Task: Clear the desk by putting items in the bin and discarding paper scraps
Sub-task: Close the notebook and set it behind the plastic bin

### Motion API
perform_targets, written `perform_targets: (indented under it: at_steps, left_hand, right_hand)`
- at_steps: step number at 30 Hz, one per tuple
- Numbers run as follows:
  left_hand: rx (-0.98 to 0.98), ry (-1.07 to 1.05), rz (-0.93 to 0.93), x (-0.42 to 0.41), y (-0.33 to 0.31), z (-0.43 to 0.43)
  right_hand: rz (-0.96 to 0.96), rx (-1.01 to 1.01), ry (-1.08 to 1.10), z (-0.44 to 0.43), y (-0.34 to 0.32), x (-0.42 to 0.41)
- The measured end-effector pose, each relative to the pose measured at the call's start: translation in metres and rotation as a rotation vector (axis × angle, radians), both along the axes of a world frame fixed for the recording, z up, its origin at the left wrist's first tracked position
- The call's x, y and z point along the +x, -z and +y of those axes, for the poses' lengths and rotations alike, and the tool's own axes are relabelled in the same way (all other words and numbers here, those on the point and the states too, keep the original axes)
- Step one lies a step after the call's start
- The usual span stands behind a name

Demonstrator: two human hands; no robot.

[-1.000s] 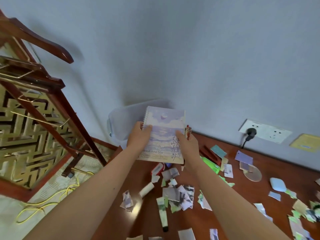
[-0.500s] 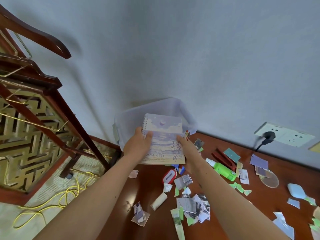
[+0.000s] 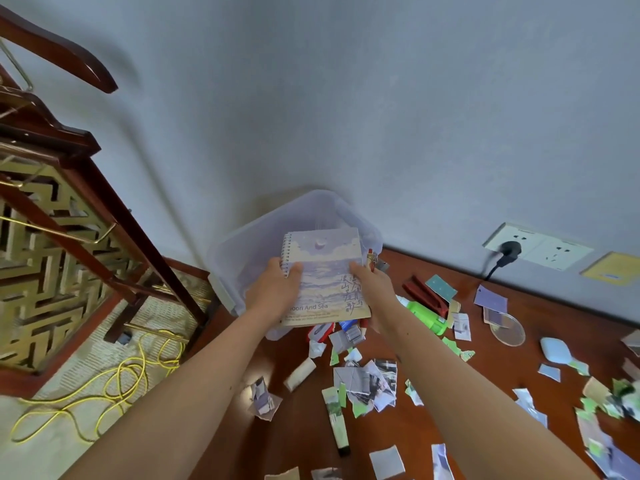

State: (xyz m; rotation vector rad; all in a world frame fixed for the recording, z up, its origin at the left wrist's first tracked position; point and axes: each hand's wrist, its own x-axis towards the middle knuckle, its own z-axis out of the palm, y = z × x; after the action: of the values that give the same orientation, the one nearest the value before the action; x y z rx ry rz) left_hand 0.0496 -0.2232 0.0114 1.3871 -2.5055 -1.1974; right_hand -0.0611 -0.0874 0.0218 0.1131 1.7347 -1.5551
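A spiral notebook point(image 3: 323, 268) with a purple sky-and-sea cover is held over the translucent plastic bin point(image 3: 294, 216) at the desk's far left corner. My left hand point(image 3: 277, 292) grips its spiral edge and my right hand point(image 3: 372, 289) grips its right edge, thumbs on the cover. The notebook's lower part overhangs the bin's near rim. Torn paper scraps point(image 3: 363, 379) lie scattered over the brown wooden desk point(image 3: 450, 393) beneath my forearms.
On the desk lie a green bottle point(image 3: 426, 315), a red stapler point(image 3: 424, 294), a tube point(image 3: 337, 420), a paper roll point(image 3: 299, 374), a clear disc point(image 3: 507, 329) and coloured cards. A carved wooden chair point(image 3: 69, 237) and yellow cable point(image 3: 114, 382) are at left. A wall socket point(image 3: 536, 245) holds a black plug.
Both hands have carried the notebook forward and down towards the bin, which now shows more fully behind it. The view has shifted left, sliding the desk items right.
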Motion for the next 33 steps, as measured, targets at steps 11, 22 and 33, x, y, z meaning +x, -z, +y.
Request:
perform_targets:
  at_steps: [11,22,33]
  left_hand:
    - [0.077,-0.056,0.024,0.027,-0.001,0.083]
    - [0.116,-0.054,-0.057,0.038,-0.004,0.148]
    - [0.051,-0.083,0.188,0.021,-0.059,0.118]
  right_hand:
    - [0.029,0.058,-0.053,0.074,0.001,0.017]
    - [-0.052,0.046,-0.054,0.139,-0.008,0.027]
    - [0.125,-0.075,0.013,0.111,-0.043,0.016]
